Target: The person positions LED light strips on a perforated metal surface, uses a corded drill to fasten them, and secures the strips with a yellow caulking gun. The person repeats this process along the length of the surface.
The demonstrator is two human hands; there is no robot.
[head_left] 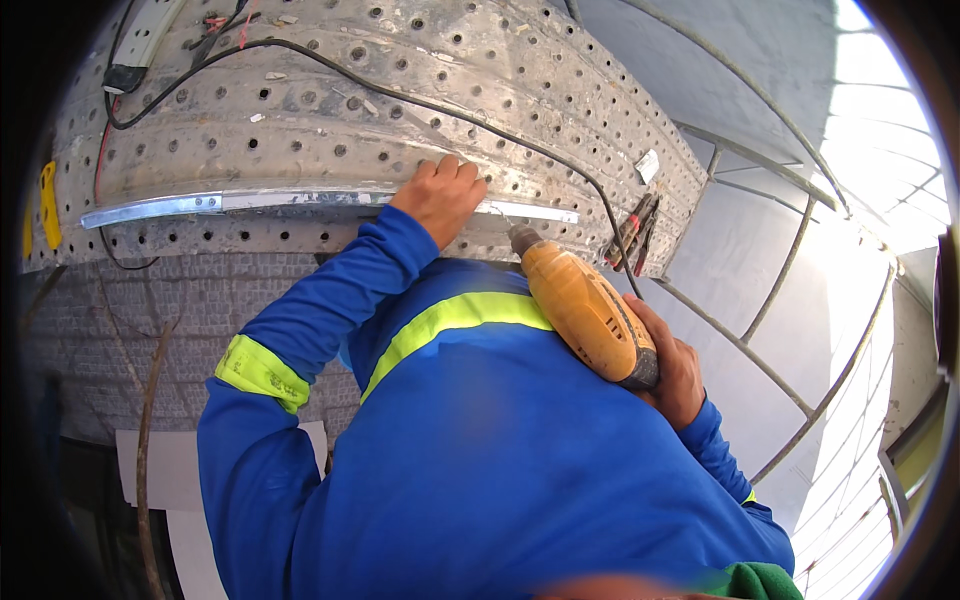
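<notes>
A long, narrow metal strip lies along the near edge of a perforated metal work surface. My left hand is closed over the strip right of its middle, fingers curled down on it. My right hand grips a yellow-orange power drill by its handle, which is mostly hidden behind the drill body. The drill tilts up and to the left, its chuck close to the strip, just right of my left hand. Whether the bit touches the strip I cannot tell.
A black cable snakes across the surface and down past the drill. Pliers with red handles lie at the right end. A white power strip sits far left, above a yellow tool. Metal bars frame pale panels at right.
</notes>
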